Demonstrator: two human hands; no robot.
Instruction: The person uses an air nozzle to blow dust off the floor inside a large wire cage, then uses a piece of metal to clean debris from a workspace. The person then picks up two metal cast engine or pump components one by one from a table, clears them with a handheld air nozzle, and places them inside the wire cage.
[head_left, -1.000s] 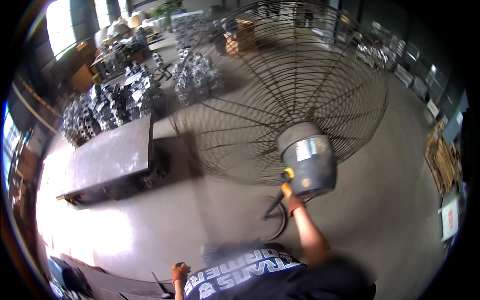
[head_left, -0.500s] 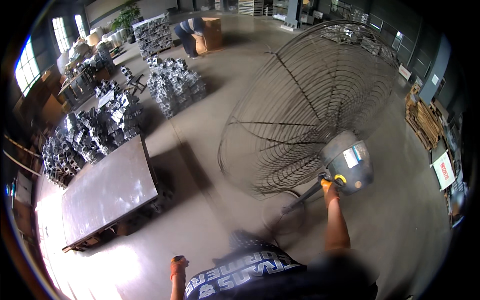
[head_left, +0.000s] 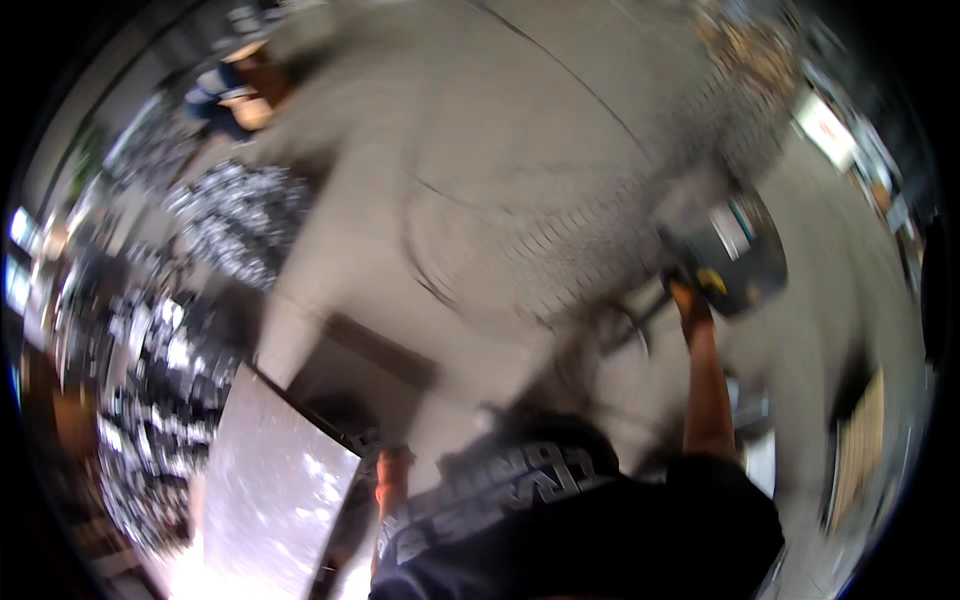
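Note:
The picture is heavily blurred by motion. A large wire fan guard with a grey motor housing stands on the concrete floor ahead of me to the right. My right hand, in an orange glove, is stretched forward and grips the fan at the lower edge of the motor housing, beside a yellow part. My left hand, also gloved in orange, hangs low near my dark shirt and touches nothing that I can make out; its fingers are too blurred to read.
A flat grey metal sheet lies on a low stand at the lower left. Piles of shiny metal parts and more metal parts fill the left side. A person is at the far upper left. Wooden pallets stand at the right.
The view has swung left and tilted, so the fan now sits further right and everything smears. My right hand stays on the motor housing; my left hand remains low.

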